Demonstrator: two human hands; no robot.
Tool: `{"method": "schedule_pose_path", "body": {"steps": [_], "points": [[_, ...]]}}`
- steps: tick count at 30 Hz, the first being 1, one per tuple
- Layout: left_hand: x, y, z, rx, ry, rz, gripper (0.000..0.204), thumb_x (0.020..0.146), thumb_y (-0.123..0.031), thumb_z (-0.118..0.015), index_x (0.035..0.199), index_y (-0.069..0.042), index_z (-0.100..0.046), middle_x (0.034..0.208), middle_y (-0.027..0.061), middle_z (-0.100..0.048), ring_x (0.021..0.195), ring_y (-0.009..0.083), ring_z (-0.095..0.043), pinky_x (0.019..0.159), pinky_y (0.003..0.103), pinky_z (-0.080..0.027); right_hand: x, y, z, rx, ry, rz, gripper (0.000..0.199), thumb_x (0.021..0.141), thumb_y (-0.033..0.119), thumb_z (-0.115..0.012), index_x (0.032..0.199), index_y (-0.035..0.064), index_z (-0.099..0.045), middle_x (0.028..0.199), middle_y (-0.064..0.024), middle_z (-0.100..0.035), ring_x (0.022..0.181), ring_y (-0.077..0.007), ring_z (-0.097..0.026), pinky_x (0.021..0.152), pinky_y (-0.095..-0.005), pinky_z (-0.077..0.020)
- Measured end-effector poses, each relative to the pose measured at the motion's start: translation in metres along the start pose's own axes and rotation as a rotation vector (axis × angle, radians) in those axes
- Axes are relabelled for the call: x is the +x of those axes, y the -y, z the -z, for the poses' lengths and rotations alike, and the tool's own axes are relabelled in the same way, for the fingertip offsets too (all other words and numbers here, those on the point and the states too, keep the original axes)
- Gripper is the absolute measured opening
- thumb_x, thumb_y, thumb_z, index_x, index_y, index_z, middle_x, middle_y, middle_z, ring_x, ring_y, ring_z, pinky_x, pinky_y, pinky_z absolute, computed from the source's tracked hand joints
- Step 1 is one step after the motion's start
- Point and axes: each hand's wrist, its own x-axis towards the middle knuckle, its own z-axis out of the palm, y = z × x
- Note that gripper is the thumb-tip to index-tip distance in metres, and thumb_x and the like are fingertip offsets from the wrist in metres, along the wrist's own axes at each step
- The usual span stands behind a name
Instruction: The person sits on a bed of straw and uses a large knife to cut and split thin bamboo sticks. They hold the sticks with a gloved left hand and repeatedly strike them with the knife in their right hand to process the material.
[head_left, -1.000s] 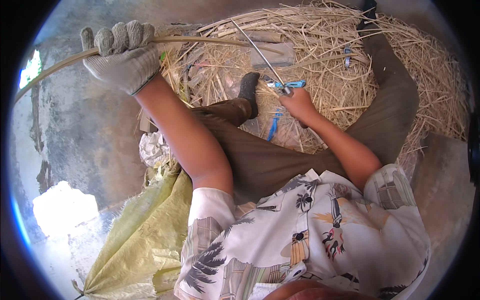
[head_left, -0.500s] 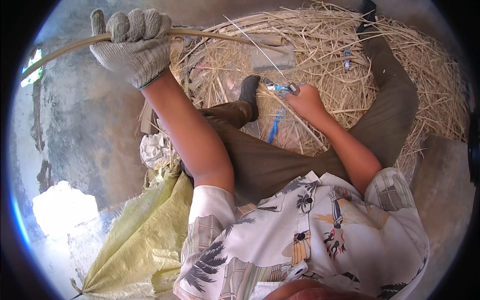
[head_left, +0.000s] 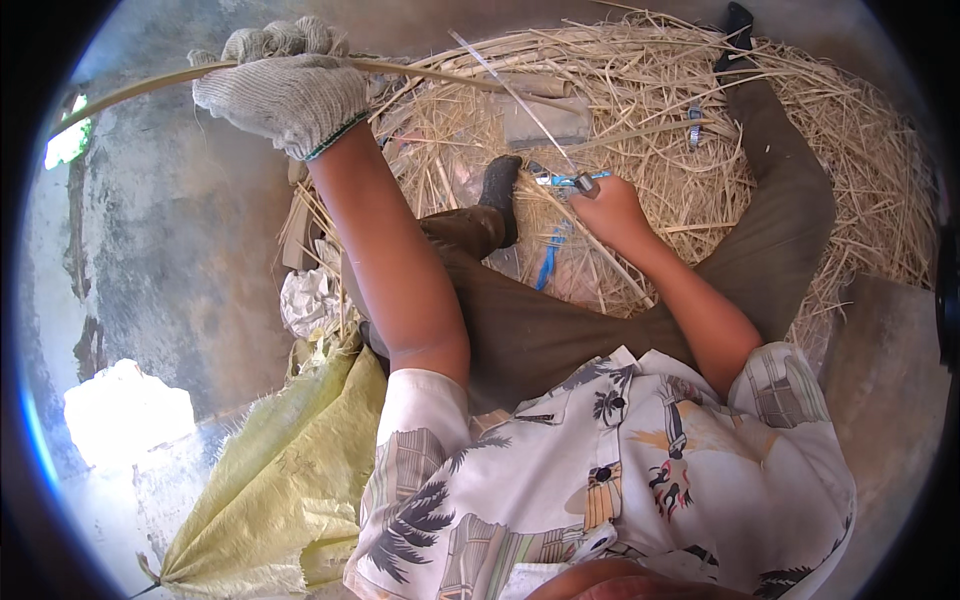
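Note:
My left hand (head_left: pixel 280 95), in a knitted grey-white glove, is raised at the upper left. Its fingers wrap round a long, curved bamboo strip (head_left: pixel 430 72), which runs out of the fist on both sides. Lower and to the right, my bare right hand (head_left: pixel 610 212) grips a knife by its handle, mostly hidden in the fist. The knife's long thin blade (head_left: pixel 522 108) slants up and to the left, its tip beyond the strip in the picture. Whether blade and strip touch, I cannot tell.
Loose bamboo shavings (head_left: pixel 640 80) are heaped round my outstretched legs, with a grey block (head_left: pixel 547 122) among them. A blue strap (head_left: pixel 548 258) lies between the legs. At the lower left rests a yellow woven sack (head_left: pixel 280 460) beside a stained wall (head_left: pixel 190 270).
My left hand has shifted a little to the right and its wrist has turned, with the strip still in it. The knife blade has rolled slightly and shows more of its flat.

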Motion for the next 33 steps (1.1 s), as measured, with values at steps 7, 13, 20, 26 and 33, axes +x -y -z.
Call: {"method": "schedule_pose_path", "body": {"steps": [7, 13, 20, 26, 33], "points": [[0.006, 0.009, 0.010, -0.049, -0.026, -0.024, 0.053, 0.095, -0.052, -0.032, 0.052, -0.021, -0.035, 0.049, -0.0003, -0.035, 0.041, 0.0186, -0.027, 0.041, 0.034, -0.018, -0.021, 0.043, 0.014, 0.334, -0.272, 0.246, 0.027, 0.083, 0.019, -0.066, 0.066, -0.0005, -0.056, 0.055, -0.0058, -0.051, 0.053, -0.0146, -0.045, 0.054, -0.0362, -0.0404], [0.008, 0.012, 0.009, -0.071, 0.065, -0.080, 0.056, 0.097, -0.057, -0.034, 0.056, -0.021, -0.046, 0.050, -0.0006, -0.043, 0.040, 0.0162, -0.034, 0.037, 0.030, -0.023, 0.013, -0.025, 0.000, -0.020, -0.084, -0.019, 0.023, 0.083, 0.016, -0.065, 0.069, -0.0004, -0.059, 0.055, -0.0039, -0.054, 0.053, -0.0152, -0.054, 0.053, -0.0340, -0.0418], [0.049, 0.010, 0.047, -0.478, 0.472, 0.222, 0.066, 0.095, -0.073, -0.036, 0.063, -0.021, -0.059, 0.056, 0.0010, -0.057, 0.043, 0.0173, -0.049, 0.036, 0.031, -0.035, -0.002, 0.015, 0.022, 0.183, -0.075, -0.050, 0.024, 0.083, 0.018, -0.066, 0.066, 0.0032, -0.058, 0.054, -0.0021, -0.053, 0.052, -0.0117, -0.051, 0.051, -0.0303, -0.0391], [0.048, 0.014, 0.049, -0.237, 0.389, -0.007, 0.066, 0.095, -0.073, -0.034, 0.066, -0.020, -0.062, 0.057, 0.0004, -0.058, 0.044, 0.0193, -0.049, 0.036, 0.034, -0.032, -0.015, 0.011, -0.007, 0.316, -0.119, 0.157, 0.026, 0.082, 0.021, -0.065, 0.067, 0.0003, -0.059, 0.058, -0.0098, -0.057, 0.053, -0.0187, -0.051, 0.054, -0.0389, -0.0425], [0.040, 0.023, 0.050, -0.384, 0.208, 0.083, 0.065, 0.095, -0.072, -0.035, 0.059, -0.022, -0.057, 0.052, -0.0019, -0.052, 0.040, 0.0191, -0.041, 0.037, 0.035, -0.029, -0.007, 0.006, 0.000, 0.129, 0.091, -0.189, 0.028, 0.082, 0.020, -0.067, 0.063, 0.0019, -0.057, 0.054, -0.0066, -0.054, 0.049, -0.0166, -0.053, 0.051, -0.0373, -0.0422]]}}
